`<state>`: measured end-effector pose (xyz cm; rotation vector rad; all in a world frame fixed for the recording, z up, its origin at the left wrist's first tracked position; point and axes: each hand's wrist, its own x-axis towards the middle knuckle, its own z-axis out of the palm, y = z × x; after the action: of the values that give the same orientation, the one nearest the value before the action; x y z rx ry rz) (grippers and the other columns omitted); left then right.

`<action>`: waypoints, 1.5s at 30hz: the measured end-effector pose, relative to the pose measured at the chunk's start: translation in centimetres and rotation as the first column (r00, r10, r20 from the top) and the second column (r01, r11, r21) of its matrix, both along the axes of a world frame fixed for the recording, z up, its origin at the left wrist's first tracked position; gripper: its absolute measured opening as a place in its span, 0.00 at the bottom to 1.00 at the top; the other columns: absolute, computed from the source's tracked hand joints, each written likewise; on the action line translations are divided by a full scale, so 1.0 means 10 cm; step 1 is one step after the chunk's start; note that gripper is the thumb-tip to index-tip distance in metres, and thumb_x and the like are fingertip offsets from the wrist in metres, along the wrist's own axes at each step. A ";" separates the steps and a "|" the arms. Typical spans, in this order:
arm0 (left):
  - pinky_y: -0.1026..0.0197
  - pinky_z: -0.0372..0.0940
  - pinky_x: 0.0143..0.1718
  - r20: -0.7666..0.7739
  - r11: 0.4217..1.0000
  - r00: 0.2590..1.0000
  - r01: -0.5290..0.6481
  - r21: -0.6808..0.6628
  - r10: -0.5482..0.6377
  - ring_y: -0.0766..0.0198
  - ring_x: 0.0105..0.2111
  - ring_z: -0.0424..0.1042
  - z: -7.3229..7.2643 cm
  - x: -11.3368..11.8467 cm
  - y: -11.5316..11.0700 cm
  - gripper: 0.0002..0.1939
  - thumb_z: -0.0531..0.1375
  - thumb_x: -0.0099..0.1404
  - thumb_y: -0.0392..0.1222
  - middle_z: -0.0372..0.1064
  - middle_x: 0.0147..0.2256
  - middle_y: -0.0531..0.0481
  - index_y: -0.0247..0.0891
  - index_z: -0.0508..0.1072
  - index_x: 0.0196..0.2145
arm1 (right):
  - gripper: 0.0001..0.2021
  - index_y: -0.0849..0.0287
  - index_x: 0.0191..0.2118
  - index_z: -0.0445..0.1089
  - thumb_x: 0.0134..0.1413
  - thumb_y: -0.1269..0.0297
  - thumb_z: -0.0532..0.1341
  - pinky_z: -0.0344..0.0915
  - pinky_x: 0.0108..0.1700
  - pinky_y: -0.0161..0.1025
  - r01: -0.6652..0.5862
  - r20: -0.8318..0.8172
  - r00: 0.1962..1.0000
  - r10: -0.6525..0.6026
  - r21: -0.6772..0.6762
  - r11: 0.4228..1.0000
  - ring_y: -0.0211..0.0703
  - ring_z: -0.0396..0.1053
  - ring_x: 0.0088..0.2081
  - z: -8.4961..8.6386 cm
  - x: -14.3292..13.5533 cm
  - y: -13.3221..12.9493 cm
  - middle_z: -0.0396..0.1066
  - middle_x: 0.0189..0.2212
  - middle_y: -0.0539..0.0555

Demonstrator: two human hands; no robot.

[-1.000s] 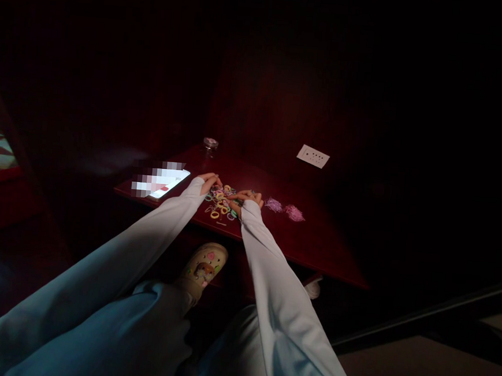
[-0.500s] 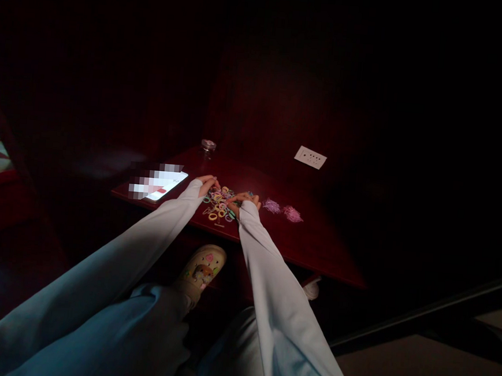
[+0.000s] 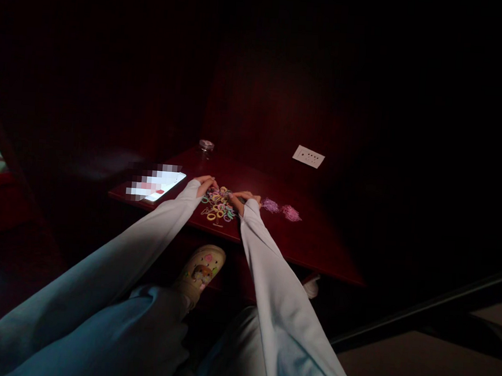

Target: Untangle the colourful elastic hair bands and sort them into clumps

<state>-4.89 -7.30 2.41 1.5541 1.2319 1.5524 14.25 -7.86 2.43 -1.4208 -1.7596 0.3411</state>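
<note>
A loose heap of small hair ties (image 3: 220, 206), in yellow, green, purple and pink, lies near the front edge of the dark red table (image 3: 316, 239). At its left side my left hand (image 3: 206, 185) touches the heap with bent fingers drawn together. My right hand (image 3: 245, 198) reaches in from the right, thumb and fingers meeting over the heap. What either hand pinches, if anything, is too small to make out. Right of my right hand lie a purple pile of thin bands (image 3: 270, 205) and a pink pile of thin bands (image 3: 291, 213).
A lit phone (image 3: 164, 186), partly blurred out, lies at the table's left. A clear jar (image 3: 206, 148) stands at the back. On the wall is a white socket plate (image 3: 308, 156). A clog with charms (image 3: 203, 268) is below the front edge.
The view has shifted very slightly. My right hand has turned a little over the heap, its fingers staying close together. My left hand remains at the heap's left side.
</note>
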 end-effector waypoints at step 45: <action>0.53 0.61 0.53 -0.326 0.998 0.944 -0.039 0.046 0.051 0.53 0.44 0.67 -0.01 0.00 -0.03 0.07 0.60 0.67 0.43 0.76 0.39 0.50 0.44 0.78 0.32 | 0.13 0.45 0.45 0.82 0.68 0.52 0.60 0.47 0.61 0.57 0.435 -0.019 0.897 -0.442 0.221 0.873 0.58 0.56 0.60 0.33 0.35 -0.05 0.71 0.56 0.54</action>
<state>-4.91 -7.57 2.27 1.8768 1.4304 1.3892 17.77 -8.39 5.70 -1.6133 -1.3915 -0.1195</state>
